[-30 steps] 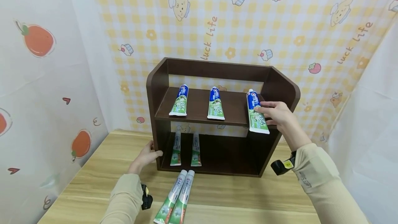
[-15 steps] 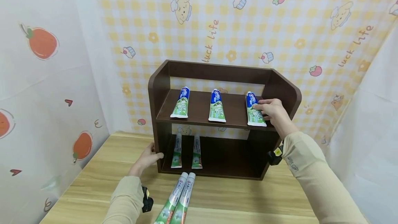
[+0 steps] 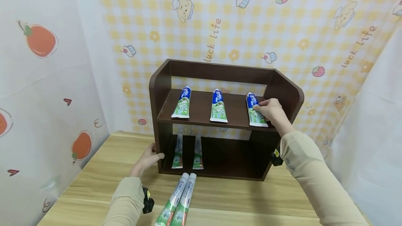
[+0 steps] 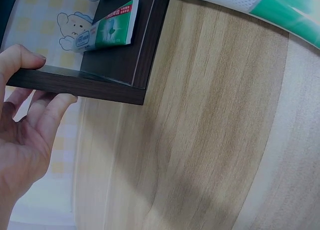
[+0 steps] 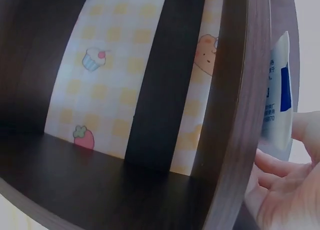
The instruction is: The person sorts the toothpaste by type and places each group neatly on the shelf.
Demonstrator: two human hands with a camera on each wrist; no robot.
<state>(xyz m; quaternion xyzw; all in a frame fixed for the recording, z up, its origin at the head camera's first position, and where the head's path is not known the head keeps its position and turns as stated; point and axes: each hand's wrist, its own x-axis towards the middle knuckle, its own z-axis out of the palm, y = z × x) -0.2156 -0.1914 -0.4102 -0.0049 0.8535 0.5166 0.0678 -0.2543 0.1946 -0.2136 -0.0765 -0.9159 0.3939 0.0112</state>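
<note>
A two-tier dark brown shelf [image 3: 220,68] stands on the wooden table. My right hand [image 3: 272,111] pinches a blue and green toothpaste tube [image 3: 257,118] at the right end of the upper tier, thumb on top. In the right wrist view the white end of this tube [image 5: 280,97] shows beside my fingers, past the board edge. My left hand [image 3: 147,159] grips the shelf's left side panel [image 4: 85,84], thumb on one face and fingers on the other. Two matching tubes, one at the left [image 3: 182,104] and one in the middle [image 3: 218,107], lie on the upper tier.
On the lower tier, two silver and green toothpaste tubes [image 3: 178,152] lie at the left. Two more such tubes [image 3: 185,198] lie side by side on the table [image 3: 94,184] before the shelf. A checked curtain [image 3: 132,27] hangs behind.
My right hand has lowered the right-hand tube onto the upper tier, moving it back and slightly left. My left hand stays on the side panel.
</note>
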